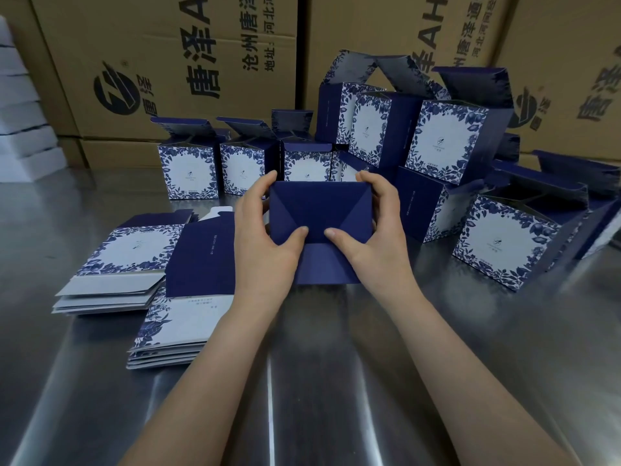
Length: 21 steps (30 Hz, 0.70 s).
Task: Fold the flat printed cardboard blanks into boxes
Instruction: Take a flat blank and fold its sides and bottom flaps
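Nearest the viewer, a bare, shiny metal tabletop (302,381) carried everything. Two bare forearms reached forward across it from the lower edge.

The left hand (265,230) and right hand (373,230) held a half-made box (319,210) between them at the centre, above the tabletop. Its dark blue, flap-folded end faced the viewer. The fingers (268,178) of the left hand were curled over the box's left side, and the left thumb pressed on the overlapping flaps. The right hand mirrored this grip, its fingers wrapped round the right side and its thumb tip close to the left one. One loose blue flap hung down below the thumbs.

Left of the hands lay the flat blanks (134,250) in two low stacks. The nearer stack (174,327) showed a white panel with a blue leaf border. A dark blue blank (201,257) rested across both stacks, just beside the left wrist.

Beyond the hands, a row of finished boxes (190,169) stood upright with their top lids open. To the right, more boxes (447,136) were heaped on one another, several of them tilted. One tilted box (504,243) lay at the near right of the heap.

Behind everything stood large brown cartons (168,62) printed with black characters. A pile of white slabs (20,129) stood at the far left edge.
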### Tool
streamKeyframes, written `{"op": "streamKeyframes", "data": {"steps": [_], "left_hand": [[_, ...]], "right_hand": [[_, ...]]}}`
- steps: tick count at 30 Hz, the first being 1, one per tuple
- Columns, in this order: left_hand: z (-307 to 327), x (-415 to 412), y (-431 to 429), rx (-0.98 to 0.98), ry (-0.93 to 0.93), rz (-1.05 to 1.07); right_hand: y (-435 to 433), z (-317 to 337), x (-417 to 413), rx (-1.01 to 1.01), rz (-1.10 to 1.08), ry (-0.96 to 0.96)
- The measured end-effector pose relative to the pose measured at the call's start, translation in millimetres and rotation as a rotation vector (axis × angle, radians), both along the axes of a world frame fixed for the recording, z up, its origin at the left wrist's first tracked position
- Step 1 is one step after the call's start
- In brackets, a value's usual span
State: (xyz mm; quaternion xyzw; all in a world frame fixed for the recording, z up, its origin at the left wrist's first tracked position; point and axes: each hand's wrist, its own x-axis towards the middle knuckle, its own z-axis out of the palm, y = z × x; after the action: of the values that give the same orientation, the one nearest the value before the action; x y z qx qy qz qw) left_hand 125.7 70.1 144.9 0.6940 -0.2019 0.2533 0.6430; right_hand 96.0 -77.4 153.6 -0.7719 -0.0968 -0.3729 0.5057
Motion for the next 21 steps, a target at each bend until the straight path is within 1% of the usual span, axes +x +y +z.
{"op": "streamKeyframes", "data": {"steps": [10,16,21], "left_hand": [[0.3,-1.1,-1.0,0.015,-0.067,0.050],[0.1,-0.9,0.3,0.024,-0.041,0.026],[1.5,-1.6,0.9,0.028,-0.007,-0.044]], "right_hand": [[2.5,-2.4,1.3,-0.026,-0.066,-0.073],[2.3,-3.0,2.3,-0.045,-0.031,-0.062],[0.2,-2.1,2.2,-0.031,0.002,-0.035]]}}
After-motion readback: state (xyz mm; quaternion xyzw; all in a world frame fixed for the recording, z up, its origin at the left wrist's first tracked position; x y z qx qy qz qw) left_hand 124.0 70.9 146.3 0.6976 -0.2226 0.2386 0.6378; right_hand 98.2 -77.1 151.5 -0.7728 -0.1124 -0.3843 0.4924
